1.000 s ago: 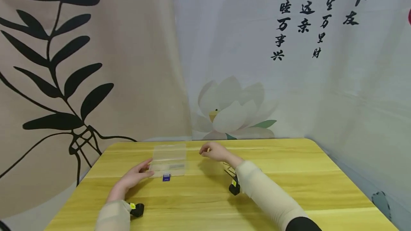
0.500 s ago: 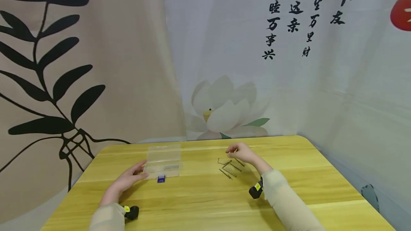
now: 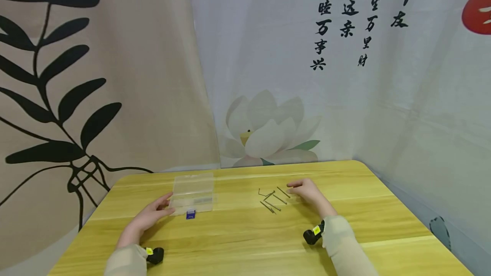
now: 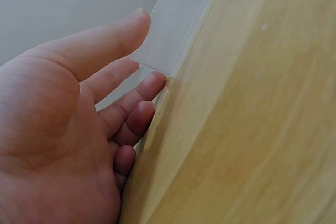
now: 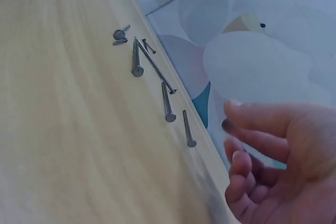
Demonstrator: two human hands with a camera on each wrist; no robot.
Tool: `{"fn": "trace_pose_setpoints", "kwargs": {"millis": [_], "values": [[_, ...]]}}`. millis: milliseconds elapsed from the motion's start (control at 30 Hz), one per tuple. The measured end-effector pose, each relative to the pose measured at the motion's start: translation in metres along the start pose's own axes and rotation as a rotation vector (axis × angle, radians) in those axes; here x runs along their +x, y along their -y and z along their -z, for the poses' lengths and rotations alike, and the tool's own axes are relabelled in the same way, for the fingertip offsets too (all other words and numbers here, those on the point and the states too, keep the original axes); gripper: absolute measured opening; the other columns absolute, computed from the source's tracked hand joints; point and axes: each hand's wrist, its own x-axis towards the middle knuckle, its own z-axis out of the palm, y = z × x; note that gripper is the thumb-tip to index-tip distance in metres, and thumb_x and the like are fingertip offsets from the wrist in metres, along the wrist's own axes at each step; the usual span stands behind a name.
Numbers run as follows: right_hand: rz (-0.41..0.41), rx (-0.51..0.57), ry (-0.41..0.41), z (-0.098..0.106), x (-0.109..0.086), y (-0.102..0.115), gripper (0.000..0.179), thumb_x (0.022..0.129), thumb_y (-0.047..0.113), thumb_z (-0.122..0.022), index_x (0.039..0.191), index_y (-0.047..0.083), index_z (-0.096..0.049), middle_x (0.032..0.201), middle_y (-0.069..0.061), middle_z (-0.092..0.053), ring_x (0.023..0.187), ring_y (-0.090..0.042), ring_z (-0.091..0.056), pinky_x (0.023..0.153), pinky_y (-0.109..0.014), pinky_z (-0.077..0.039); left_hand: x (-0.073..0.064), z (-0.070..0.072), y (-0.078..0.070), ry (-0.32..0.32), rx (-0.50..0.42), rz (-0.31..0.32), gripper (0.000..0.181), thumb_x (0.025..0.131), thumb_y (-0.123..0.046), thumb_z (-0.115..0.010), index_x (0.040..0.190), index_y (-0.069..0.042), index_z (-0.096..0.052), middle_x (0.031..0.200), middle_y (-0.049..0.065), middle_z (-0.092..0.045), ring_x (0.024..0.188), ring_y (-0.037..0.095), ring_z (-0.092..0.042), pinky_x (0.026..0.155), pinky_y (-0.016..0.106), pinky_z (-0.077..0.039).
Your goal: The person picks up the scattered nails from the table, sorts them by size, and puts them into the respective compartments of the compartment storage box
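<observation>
A clear plastic box lies on the table with its lid folded back and a blue latch at its front. My left hand holds the box's left end, the thumb at the front corner and the fingers along the side. Several nails lie loose to the right of the box, one of them bent. My right hand hovers beside the rightmost nail, thumb and index finger close together, the other fingers loosely curled. A dark spot shows at the index fingertip; I cannot tell what it is.
The wooden table ends at a printed cloth backdrop behind. Black wrist cameras sit on both wrists, low over the table.
My right hand has moved right, from beside the box, over the nails, to their right side. The left hand has stayed at the box. The head view has turned slightly right.
</observation>
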Motion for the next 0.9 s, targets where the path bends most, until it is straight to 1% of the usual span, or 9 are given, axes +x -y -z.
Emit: {"fn": "trace_pose_setpoints", "kwargs": {"millis": [67,167,267,333,433,533,633,733,900], "values": [[-0.045,0.052,-0.02,-0.001,-0.002,-0.002,0.028,0.088,0.006,-0.069,0.112,-0.007,-0.069,0.102,-0.015,-0.069,0.063,-0.015,-0.051,0.058,-0.031,-0.045,0.0,0.0,0.0,-0.003,0.001,-0.002,0.076,0.096,-0.028,-0.062,0.154,-0.001,-0.02,0.146,0.037,-0.026,0.133,0.052,-0.025,0.102,0.06,-0.03],[-0.089,0.068,-0.05,-0.003,-0.005,-0.006,0.025,0.087,0.007,-0.071,0.109,-0.005,-0.072,0.073,-0.008,-0.065,0.05,-0.013,-0.042,0.05,-0.028,-0.038,-0.001,0.0,0.0,-0.005,-0.006,-0.003,0.076,0.096,-0.027,-0.063,0.153,-0.001,-0.021,0.146,0.037,-0.027,0.133,0.051,-0.026,0.103,0.06,-0.03],[-0.088,0.032,-0.065,-0.004,-0.007,-0.01,0.025,0.086,0.008,-0.072,0.108,-0.003,-0.073,0.053,-0.004,-0.053,0.046,-0.013,-0.04,0.047,-0.027,-0.035,-0.002,0.0,0.0,-0.004,-0.02,-0.005,0.075,0.096,-0.025,-0.063,0.153,0.0,-0.021,0.146,0.037,-0.027,0.133,0.051,-0.026,0.103,0.06,-0.029],[-0.095,0.029,-0.07,-0.004,-0.008,-0.012,0.024,0.085,0.008,-0.073,0.108,-0.002,-0.073,0.049,-0.003,-0.047,0.045,-0.013,-0.038,0.046,-0.027,-0.034,-0.002,0.0,0.0,-0.002,-0.027,-0.007,0.075,0.096,-0.025,-0.063,0.153,0.0,-0.021,0.145,0.037,-0.027,0.133,0.051,-0.026,0.104,0.06,-0.029],[-0.094,-0.004,-0.084,-0.005,-0.009,-0.012,0.023,0.082,0.008,-0.075,0.105,0.001,-0.075,0.054,-0.004,-0.053,0.049,-0.013,-0.039,0.049,-0.029,-0.037,-0.002,-0.001,0.001,-0.002,-0.038,-0.008,0.075,0.095,-0.024,-0.064,0.153,0.0,-0.022,0.145,0.036,-0.028,0.133,0.05,-0.026,0.104,0.059,-0.029],[-0.089,-0.072,-0.104,-0.006,-0.011,-0.011,0.022,0.079,0.009,-0.078,0.1,0.004,-0.077,0.079,-0.008,-0.068,0.066,-0.014,-0.053,0.061,-0.032,-0.047,-0.002,-0.001,0.002,-0.007,-0.037,-0.011,0.076,0.095,-0.025,-0.064,0.153,0.0,-0.023,0.144,0.035,-0.03,0.132,0.049,-0.027,0.104,0.059,-0.029],[-0.084,-0.126,-0.119,-0.007,-0.012,-0.009,0.02,0.077,0.009,-0.08,0.096,0.004,-0.078,0.105,-0.012,-0.07,0.089,-0.021,-0.06,0.077,-0.037,-0.05,-0.001,-0.001,0.003,-0.014,-0.031,-0.014,0.075,0.094,-0.025,-0.065,0.152,0.001,-0.024,0.143,0.034,-0.033,0.131,0.048,-0.03,0.103,0.058,-0.031],[-0.083,-0.144,-0.117,-0.008,-0.013,-0.005,0.019,0.076,0.008,-0.08,0.094,0.004,-0.078,0.107,-0.015,-0.069,0.096,-0.028,-0.061,0.081,-0.042,-0.05,-0.001,-0.001,0.003,-0.012,-0.03,-0.01,0.075,0.095,-0.025,-0.065,0.152,0.0,-0.024,0.143,0.034,-0.033,0.13,0.048,-0.03,0.102,0.058,-0.031],[-0.061,-0.202,-0.131,-0.011,-0.012,-0.002,0.016,0.076,0.009,-0.081,0.09,0.004,-0.079,0.1,-0.014,-0.071,0.093,-0.029,-0.062,0.079,-0.043,-0.05,0.0,0.001,0.003,-0.002,-0.04,-0.002,0.075,0.095,-0.025,-0.064,0.153,-0.001,-0.023,0.144,0.035,-0.031,0.131,0.049,-0.029,0.102,0.058,-0.031]]}}
